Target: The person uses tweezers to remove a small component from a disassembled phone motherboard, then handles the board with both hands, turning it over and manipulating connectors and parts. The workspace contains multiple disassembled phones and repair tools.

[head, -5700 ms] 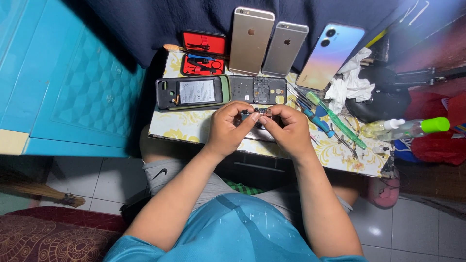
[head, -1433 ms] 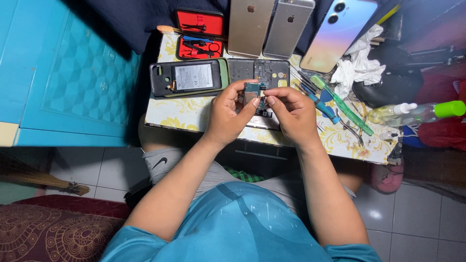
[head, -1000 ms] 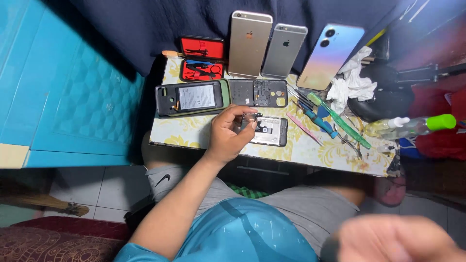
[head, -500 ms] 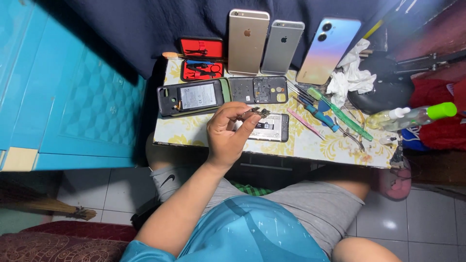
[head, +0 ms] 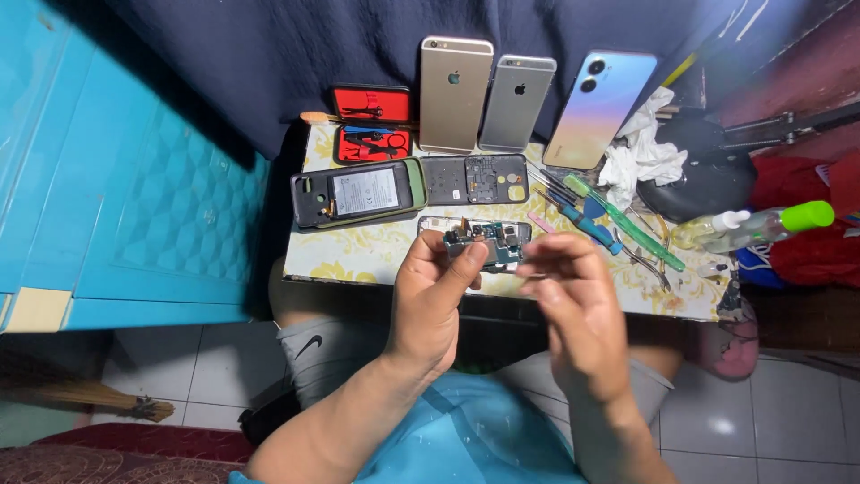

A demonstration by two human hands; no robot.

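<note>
Left hand point(head: 432, 300) is pinching the circuit board point(head: 484, 246) above the table edge point(head: 358, 269); right hand point(head: 573, 314) is hovering beside it, blurred, fingers loose, empty. Board could be slipping w/ such a thin grip, dropping onto phone frame point(head: 448, 226) just beyond.

**Both hands raised, close together**

Left hand point(head: 433, 300) at centre, forearm running off toward 7 o'clock, its fingers curled and pinched at 1 o'clock. Right hand point(head: 573, 309) just beside it at 3 o'clock, blurred, fingers loosely bent toward 11 o'clock, forearm toward 5 o'clock.
</note>
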